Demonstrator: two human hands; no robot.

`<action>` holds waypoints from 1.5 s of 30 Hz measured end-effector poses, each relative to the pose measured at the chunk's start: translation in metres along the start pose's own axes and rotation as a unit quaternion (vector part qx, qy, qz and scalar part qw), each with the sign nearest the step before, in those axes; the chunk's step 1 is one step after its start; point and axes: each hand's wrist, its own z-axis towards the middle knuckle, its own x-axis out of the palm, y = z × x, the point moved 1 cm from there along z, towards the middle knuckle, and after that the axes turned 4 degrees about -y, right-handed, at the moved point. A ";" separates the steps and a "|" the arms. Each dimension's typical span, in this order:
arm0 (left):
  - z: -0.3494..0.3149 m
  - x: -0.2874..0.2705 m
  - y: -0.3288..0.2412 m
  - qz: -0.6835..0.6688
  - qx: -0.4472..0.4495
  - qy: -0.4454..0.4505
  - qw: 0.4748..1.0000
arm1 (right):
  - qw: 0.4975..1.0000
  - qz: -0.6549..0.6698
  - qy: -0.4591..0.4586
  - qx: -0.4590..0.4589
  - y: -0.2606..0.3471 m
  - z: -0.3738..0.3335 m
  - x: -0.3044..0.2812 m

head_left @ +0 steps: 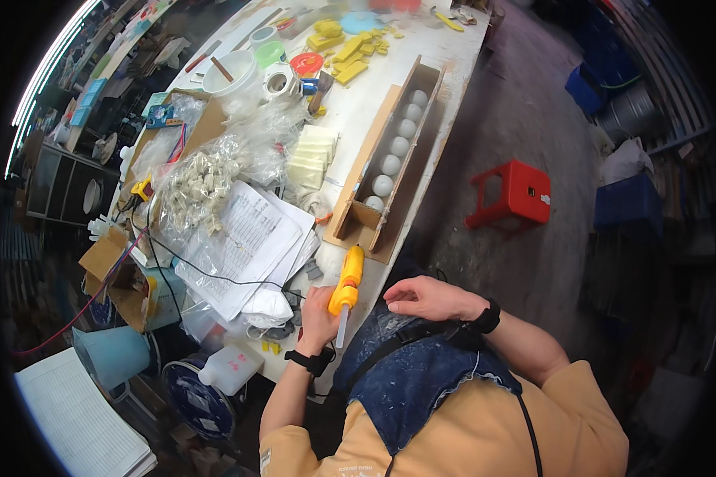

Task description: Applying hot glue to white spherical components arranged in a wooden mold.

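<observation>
A yellow hot glue gun [348,278] is in my left hand [318,315], whose fingers are wrapped round its handle. A pale glue stick [342,327] pokes out of the gun's back end, and its nozzle points away from me at the near end of a long brown cardboard trough [431,83]. Inside the trough several white balls [391,164] sit in a row. Over my lap, beside the table edge, my right hand [433,299] holds nothing; its fingers are loosely stretched out with the thumb apart.
Left of the trough lie printed papers [254,238], clear plastic bags [254,151] and pale yellow blocks [313,155]. Yellow pieces [350,56] and a white tub [229,75] are farther back. A black cord [215,274] crosses the papers. A red stool [513,195] stands on the right.
</observation>
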 end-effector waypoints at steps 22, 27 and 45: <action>-0.012 -0.003 -0.002 -0.233 -0.189 0.006 0.954 | 0.994 0.014 0.003 0.104 -0.003 0.027 0.009; -0.006 0.011 0.014 -0.286 -0.208 -0.008 0.935 | 0.988 0.008 0.017 0.151 0.009 0.035 0.010; -0.009 -0.040 -0.014 -0.287 -0.118 0.002 0.951 | 0.994 -0.008 0.036 0.104 0.020 0.045 0.022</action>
